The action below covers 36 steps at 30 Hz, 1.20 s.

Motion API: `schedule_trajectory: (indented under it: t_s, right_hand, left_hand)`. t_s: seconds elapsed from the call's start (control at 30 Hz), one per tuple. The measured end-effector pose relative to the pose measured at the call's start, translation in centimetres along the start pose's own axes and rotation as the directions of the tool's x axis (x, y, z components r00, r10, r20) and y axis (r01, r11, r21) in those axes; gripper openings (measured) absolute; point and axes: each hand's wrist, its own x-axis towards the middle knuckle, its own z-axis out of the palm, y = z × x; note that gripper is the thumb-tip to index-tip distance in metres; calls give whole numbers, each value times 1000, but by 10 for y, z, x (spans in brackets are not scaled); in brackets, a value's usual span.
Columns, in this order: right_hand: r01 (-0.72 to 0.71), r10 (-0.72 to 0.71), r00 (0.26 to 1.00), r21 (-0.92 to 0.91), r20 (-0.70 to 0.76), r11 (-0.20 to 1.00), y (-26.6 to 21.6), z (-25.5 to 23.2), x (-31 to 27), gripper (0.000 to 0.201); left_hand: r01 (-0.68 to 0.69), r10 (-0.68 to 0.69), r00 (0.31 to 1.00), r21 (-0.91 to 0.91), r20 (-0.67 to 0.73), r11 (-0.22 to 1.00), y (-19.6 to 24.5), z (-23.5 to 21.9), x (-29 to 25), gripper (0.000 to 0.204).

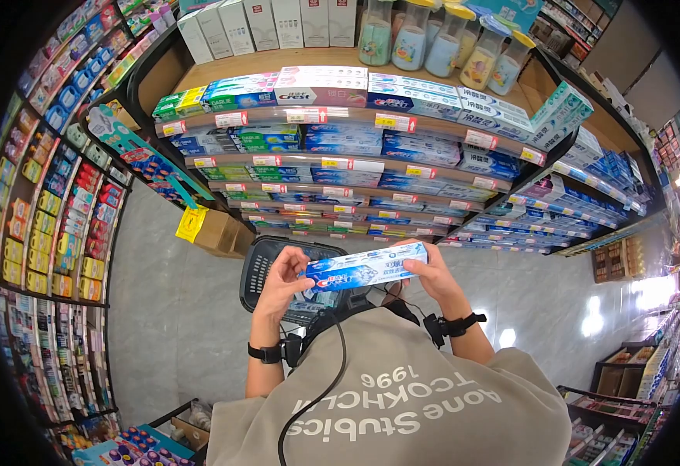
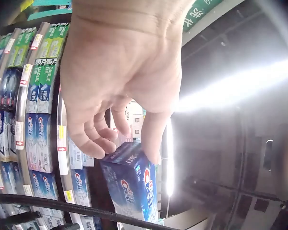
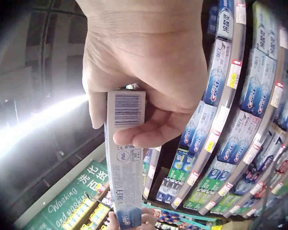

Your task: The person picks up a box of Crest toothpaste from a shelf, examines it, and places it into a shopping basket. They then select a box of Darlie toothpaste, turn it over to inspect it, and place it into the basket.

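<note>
A long blue and white Crest toothpaste box [image 1: 363, 266] is held level between both hands in front of the chest. The left hand [image 1: 281, 278] pinches its left end; in the left wrist view the thumb and a fingertip of that hand [image 2: 125, 81] touch the end of the box [image 2: 129, 184]. Around the other end curls the right hand [image 1: 431, 276]. From the right wrist, the right hand [image 3: 149, 72] has its thumb on one side and fingers across the barcode face of the box [image 3: 126, 163].
A dark basket [image 1: 256, 268] with boxes in it is below the hands. Ahead, a curved shelf unit [image 1: 340, 120] carries rows of toothpaste boxes, with a cardboard box [image 1: 220, 233] by its left foot. More shelves [image 1: 53, 225] line the left. A cable [image 1: 342, 349] hangs over the shirt.
</note>
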Motion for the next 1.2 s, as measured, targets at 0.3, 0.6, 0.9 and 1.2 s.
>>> schedule_trajectory:
  t_s: [0.3, 0.6, 0.9, 1.2]
  right_hand:
    - [17, -16, 999, 12, -34, 1000, 7, 6, -3, 41]
    - [-21, 21, 1000, -9, -1, 1000, 8, 15, 1, 41]
    - [-22, 22, 1000, -22, 18, 1000, 6, 14, 3, 42]
    - [14, -13, 1000, 35, -4, 999, 6, 5, -1, 42]
  left_hand:
    - [35, -35, 999, -6, -19, 999, 9, 3, 0, 67]
    - [50, -49, 997, 24, -57, 998, 9, -3, -15, 67]
    - [0, -1, 1000, -6, -24, 1000, 4, -6, -18, 66]
    - [154, -158, 984, 48, 81, 987, -6, -1, -14, 55]
